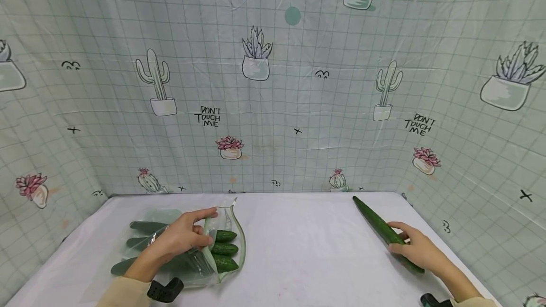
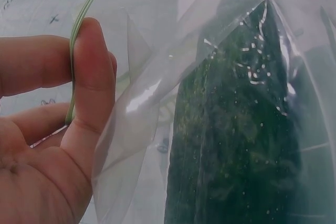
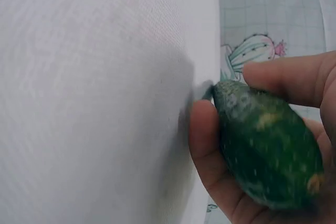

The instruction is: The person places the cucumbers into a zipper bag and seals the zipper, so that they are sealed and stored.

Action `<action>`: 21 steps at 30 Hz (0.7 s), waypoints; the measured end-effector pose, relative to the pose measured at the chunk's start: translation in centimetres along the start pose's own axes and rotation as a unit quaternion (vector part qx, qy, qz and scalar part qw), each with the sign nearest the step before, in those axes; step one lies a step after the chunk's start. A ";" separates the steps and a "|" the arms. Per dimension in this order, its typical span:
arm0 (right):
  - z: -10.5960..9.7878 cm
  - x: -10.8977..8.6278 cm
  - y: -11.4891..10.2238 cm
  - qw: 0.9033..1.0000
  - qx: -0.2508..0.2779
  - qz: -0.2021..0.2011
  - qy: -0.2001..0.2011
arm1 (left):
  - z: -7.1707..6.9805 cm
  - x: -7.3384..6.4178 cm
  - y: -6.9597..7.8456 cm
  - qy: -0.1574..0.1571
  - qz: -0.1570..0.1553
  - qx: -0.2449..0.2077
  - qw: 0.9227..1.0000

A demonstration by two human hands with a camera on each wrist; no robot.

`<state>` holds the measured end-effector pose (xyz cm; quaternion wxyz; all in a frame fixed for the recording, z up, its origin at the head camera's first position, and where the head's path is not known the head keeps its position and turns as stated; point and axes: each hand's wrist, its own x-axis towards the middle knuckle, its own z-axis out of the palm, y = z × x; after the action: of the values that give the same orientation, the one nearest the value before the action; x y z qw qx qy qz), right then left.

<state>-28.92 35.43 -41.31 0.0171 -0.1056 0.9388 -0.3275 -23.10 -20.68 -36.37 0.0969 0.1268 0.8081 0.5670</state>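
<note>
On the left of the table lies a clear zip bag (image 1: 200, 271) with several green cucumbers (image 1: 225, 249) inside, its mouth facing right. My left hand (image 1: 181, 237) reaches over the bag and pinches the edge of its mouth between thumb and fingers. In the left wrist view the greenish zip strip (image 2: 72, 72) passes between those fingers, and a cucumber (image 2: 236, 129) shows through the plastic. At the right, my right hand (image 1: 415, 248) grips a long cucumber (image 1: 376, 221) around its nearer half. Whether this cucumber touches the table cannot be told.
A white-covered table (image 1: 298, 245) spans the space between both hands. Behind it and along both sides hangs a grid-patterned curtain (image 1: 273, 108) printed with potted cacti. Dark bands (image 1: 165, 290) sit at the wrists.
</note>
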 end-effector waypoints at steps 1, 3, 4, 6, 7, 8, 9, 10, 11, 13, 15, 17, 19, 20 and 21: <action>0.1 0.0 -0.1 1.000 0.007 -0.001 0.003 | 0.0 0.0 0.0 -0.001 0.000 -0.001 1.000; 0.1 0.0 -0.2 1.000 0.015 -0.002 0.009 | 0.0 0.0 -0.1 -0.001 0.000 -0.003 1.000; 0.2 0.0 -0.2 1.000 0.017 -0.006 0.013 | 0.0 0.1 -0.1 -0.002 0.000 -0.003 1.000; 0.3 0.1 -0.4 0.999 0.028 -0.013 0.017 | 0.1 0.1 0.0 -0.001 -0.001 -0.003 1.000; 0.3 0.2 -0.5 0.999 0.038 -0.018 0.016 | 0.1 0.2 0.0 0.001 -0.003 -0.003 1.000; 0.4 0.2 -0.7 0.999 0.044 -0.026 0.015 | 0.2 0.2 0.0 0.003 -0.004 -0.001 1.000; 0.5 0.3 -0.9 0.998 0.054 -0.035 0.010 | 0.2 0.3 0.1 0.005 -0.004 0.001 1.000; 0.7 0.4 -1.2 0.997 0.064 -0.047 0.003 | 0.3 0.3 0.1 0.007 -0.004 0.003 1.000; 0.8 0.4 -1.5 0.996 0.073 -0.059 -0.007 | 0.4 0.4 0.1 0.009 -0.003 0.005 1.000; 1.1 0.5 -2.2 0.992 0.089 -0.090 -0.031 | 0.5 0.6 0.1 0.013 -0.001 0.008 1.000; 1.5 0.6 -3.0 0.985 0.104 -0.124 -0.059 | 0.6 0.7 0.1 0.016 0.001 0.008 1.000; 2.1 0.8 -3.9 0.978 0.118 -0.154 -0.082 | 0.6 0.9 0.2 0.018 0.002 0.007 1.000; 2.8 0.9 -4.9 0.969 0.127 -0.187 -0.101 | 0.7 1.0 0.2 0.018 0.004 0.008 1.000; 3.2 1.0 -5.5 0.965 0.129 -0.200 -0.108 | 0.7 1.1 0.2 0.017 0.005 0.007 1.000; 3.5 1.1 -6.1 0.962 0.131 -0.212 -0.114 | 0.7 1.2 0.2 0.017 0.007 0.008 1.000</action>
<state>-28.54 28.41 -40.27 0.0681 -0.3361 0.8356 -0.4291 -23.97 -19.63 -36.43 0.0780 0.1238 0.8134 0.5629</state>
